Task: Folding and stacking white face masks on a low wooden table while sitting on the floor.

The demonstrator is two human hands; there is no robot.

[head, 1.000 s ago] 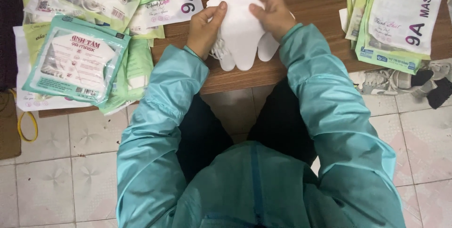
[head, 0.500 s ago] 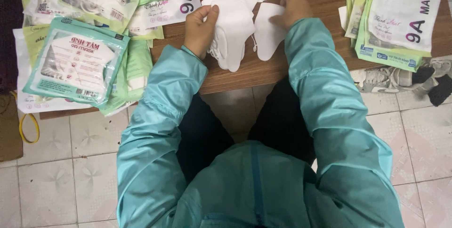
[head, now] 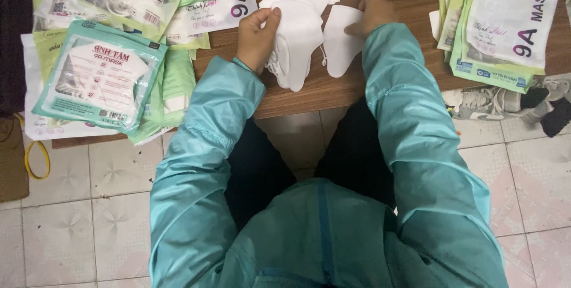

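Holding white masks [head: 297, 38], both hands

I see packaged masks [head: 98, 77] piled left, more packets [head: 505, 20] right (white-and-green ones), shoes [head: 505, 100] on the tiled floor [head: 77, 204].
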